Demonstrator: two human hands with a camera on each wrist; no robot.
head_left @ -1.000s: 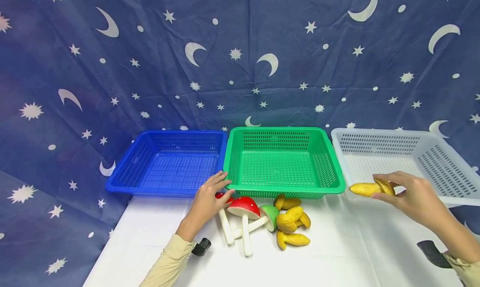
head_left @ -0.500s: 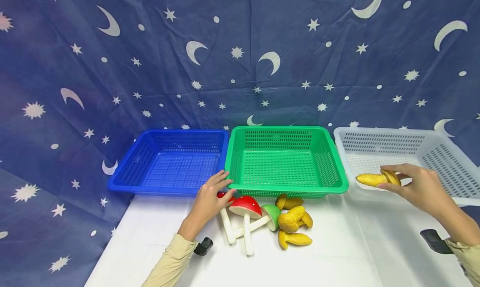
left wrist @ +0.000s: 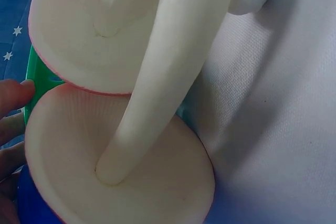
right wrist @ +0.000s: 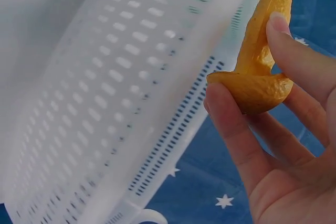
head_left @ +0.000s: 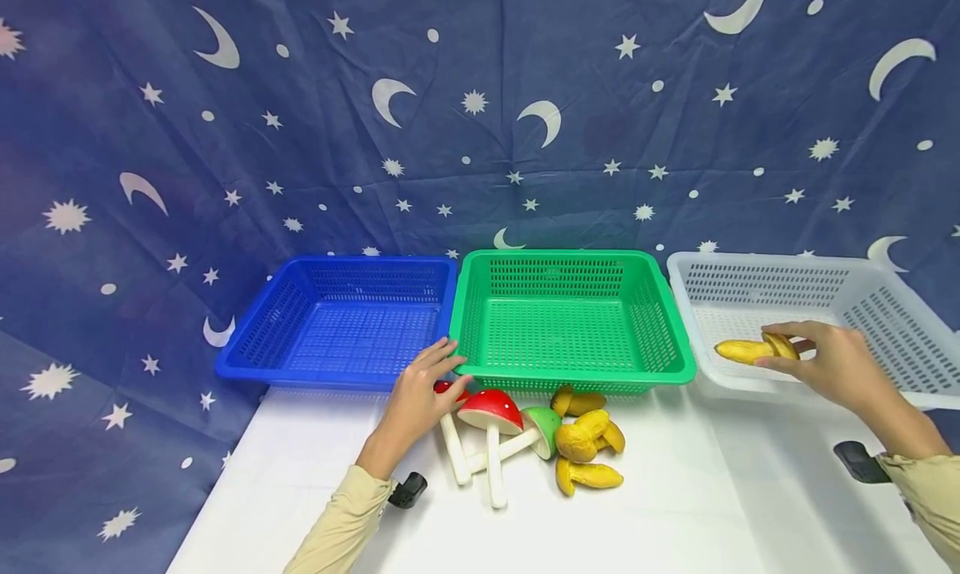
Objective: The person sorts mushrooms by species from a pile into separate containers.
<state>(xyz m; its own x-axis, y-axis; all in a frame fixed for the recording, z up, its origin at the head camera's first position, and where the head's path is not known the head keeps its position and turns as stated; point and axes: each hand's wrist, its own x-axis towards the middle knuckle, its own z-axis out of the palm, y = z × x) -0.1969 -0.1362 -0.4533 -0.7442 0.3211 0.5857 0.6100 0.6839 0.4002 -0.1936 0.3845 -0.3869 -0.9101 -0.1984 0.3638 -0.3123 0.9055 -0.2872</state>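
My right hand (head_left: 836, 366) pinches a yellow toy mushroom (head_left: 742, 351) over the white basket's front part. In the right wrist view the thumb presses its stem and the fingers curl at its cap (right wrist: 252, 92). My left hand (head_left: 420, 395) rests with loosely bent fingers at the near corner where the blue and green baskets meet. Its thumb lies over a red-capped mushroom (head_left: 454, 449), whose cap it partly hides. Beside that lie another red-capped mushroom (head_left: 491, 411) and a green-capped one (head_left: 543, 431). In the left wrist view, fingertips (left wrist: 16, 95) show beside the pale cap undersides (left wrist: 63, 145).
A blue basket (head_left: 300, 377), a green basket (head_left: 577, 379) and a white basket (head_left: 750, 386) stand in a row on the white tabletop (head_left: 600, 532). Several yellow mushrooms (head_left: 588, 476) lie before the green one. Behind hangs a dark blue cloth (head_left: 315, 141) with moons and stars.
My right hand has carried the yellow mushroom slightly right and farther in, from the white basket's near rim to over its inside. My left hand has stayed in place.
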